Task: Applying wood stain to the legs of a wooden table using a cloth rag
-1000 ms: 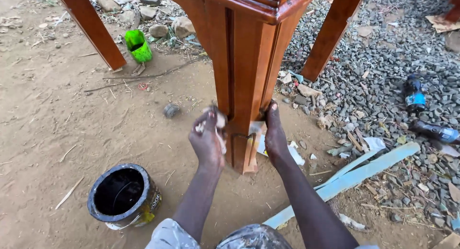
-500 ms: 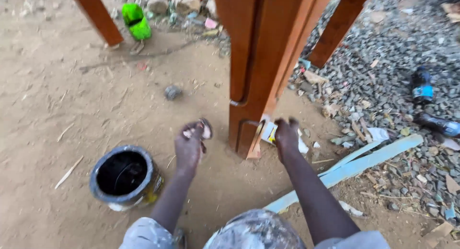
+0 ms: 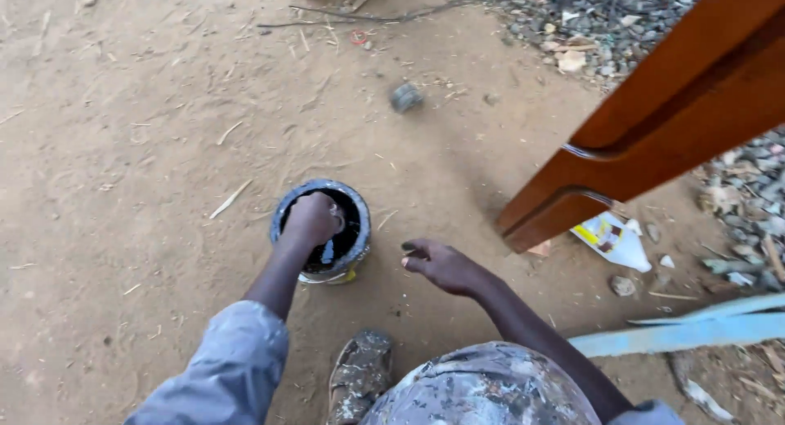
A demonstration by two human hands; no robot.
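Observation:
My left hand (image 3: 311, 220) is closed and dipped into a round can (image 3: 360, 229) of dark liquid that stands on the sandy ground; what it holds inside the can is hidden. Loosely curled and holding nothing, my right hand (image 3: 442, 266) hovers just right of the can. A varnished reddish-brown wooden furniture leg (image 3: 654, 139) slants down from the upper right, its foot resting on the dirt to the right of my right hand.
A torn white and yellow packet (image 3: 613, 241) lies by the leg's foot. A pale blue plank (image 3: 695, 331) lies at the right. Gravel (image 3: 605, 24) covers the upper right. A small grey stone (image 3: 406, 96) sits beyond the can. My paint-stained shoe (image 3: 360, 376) is below.
Both hands have left the wooden leg. My left hand moved down into the can, my right hand came down beside it. My view swung left and down toward the can.

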